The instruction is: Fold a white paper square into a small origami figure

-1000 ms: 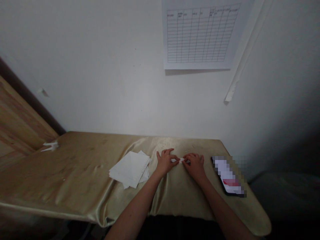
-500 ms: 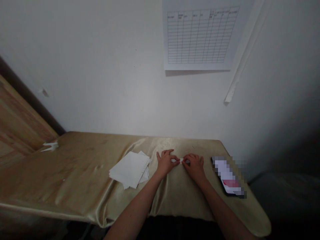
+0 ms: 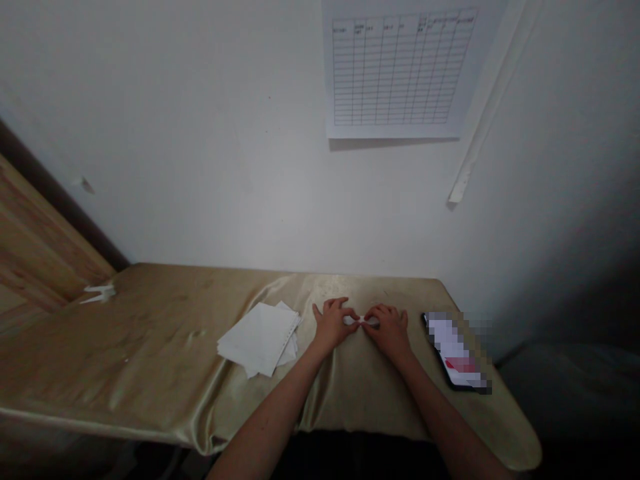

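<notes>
Between my two hands is a small strip of folded white paper (image 3: 362, 320), just above or on the cloth; I cannot tell which. My left hand (image 3: 333, 323) pinches its left end between thumb and forefinger, the other fingers spread. On the right end, my right hand (image 3: 389, 327) pinches in the same way, its fingertips close to those of the left. Much of the strip is hidden by the fingers. To the left of my left hand lies a loose stack of white paper sheets (image 3: 260, 339), some with torn perforated edges.
A gold satin cloth (image 3: 165, 333) covers the table, with folds near the stack. At the right lies a phone (image 3: 450, 347), its screen partly pixelated. White scraps (image 3: 100, 293) lie far left. A printed table sheet (image 3: 395, 73) hangs on the white wall behind.
The fingertips of my two hands have come slightly closer together on the paper strip. The stack and the phone stay in place.
</notes>
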{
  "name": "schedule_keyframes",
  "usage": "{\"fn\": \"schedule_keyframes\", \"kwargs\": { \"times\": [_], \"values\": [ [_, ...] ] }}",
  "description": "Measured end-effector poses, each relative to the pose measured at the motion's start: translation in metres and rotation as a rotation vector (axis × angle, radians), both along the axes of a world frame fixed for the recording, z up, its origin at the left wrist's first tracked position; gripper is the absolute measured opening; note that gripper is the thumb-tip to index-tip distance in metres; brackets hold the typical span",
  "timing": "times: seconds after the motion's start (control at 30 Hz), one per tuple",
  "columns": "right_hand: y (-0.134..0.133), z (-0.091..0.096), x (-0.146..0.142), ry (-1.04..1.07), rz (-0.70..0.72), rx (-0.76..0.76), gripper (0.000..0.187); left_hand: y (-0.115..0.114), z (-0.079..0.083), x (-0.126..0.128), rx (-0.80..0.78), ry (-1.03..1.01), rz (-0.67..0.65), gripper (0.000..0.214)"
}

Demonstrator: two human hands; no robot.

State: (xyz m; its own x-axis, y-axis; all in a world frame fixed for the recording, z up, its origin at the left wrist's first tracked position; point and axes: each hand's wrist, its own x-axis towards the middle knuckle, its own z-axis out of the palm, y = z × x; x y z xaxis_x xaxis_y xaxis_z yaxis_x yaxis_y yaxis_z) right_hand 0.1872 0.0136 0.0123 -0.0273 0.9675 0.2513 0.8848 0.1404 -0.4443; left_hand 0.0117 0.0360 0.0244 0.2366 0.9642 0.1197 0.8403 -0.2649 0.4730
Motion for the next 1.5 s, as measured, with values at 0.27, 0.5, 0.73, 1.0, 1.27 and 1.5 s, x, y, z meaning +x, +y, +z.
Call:
{"fn": "schedule_keyframes", "kwargs": {
  "times": [0.27,0.5,0.73,1.0,1.27,1.5],
  "values": [
    [0.002,-0.003,0.005,0.052,0.016,-0.052,0.013,0.001,-0.001,-0.004,-0.025,0.025,-0.015,0.020],
    [0.003,-0.003,0.009,0.052,0.028,-0.086,0.019,0.003,-0.001,-0.009,-0.065,0.073,-0.048,0.024],
    [0.006,-0.005,0.013,0.055,0.040,-0.112,0.026,0.007,-0.003,-0.015,-0.113,0.080,-0.082,0.027],
    [0.005,0.000,0.017,0.036,0.093,-0.138,0.035,0.007,-0.001,-0.019,-0.124,0.103,-0.119,0.030],
    [0.005,-0.002,0.022,0.013,0.146,-0.127,0.046,0.004,0.001,-0.020,-0.104,0.101,-0.109,0.035],
    [0.002,0.001,0.017,0.048,0.122,-0.101,0.028,-0.002,0.001,-0.011,-0.052,0.059,-0.042,0.025]
  ]
}}
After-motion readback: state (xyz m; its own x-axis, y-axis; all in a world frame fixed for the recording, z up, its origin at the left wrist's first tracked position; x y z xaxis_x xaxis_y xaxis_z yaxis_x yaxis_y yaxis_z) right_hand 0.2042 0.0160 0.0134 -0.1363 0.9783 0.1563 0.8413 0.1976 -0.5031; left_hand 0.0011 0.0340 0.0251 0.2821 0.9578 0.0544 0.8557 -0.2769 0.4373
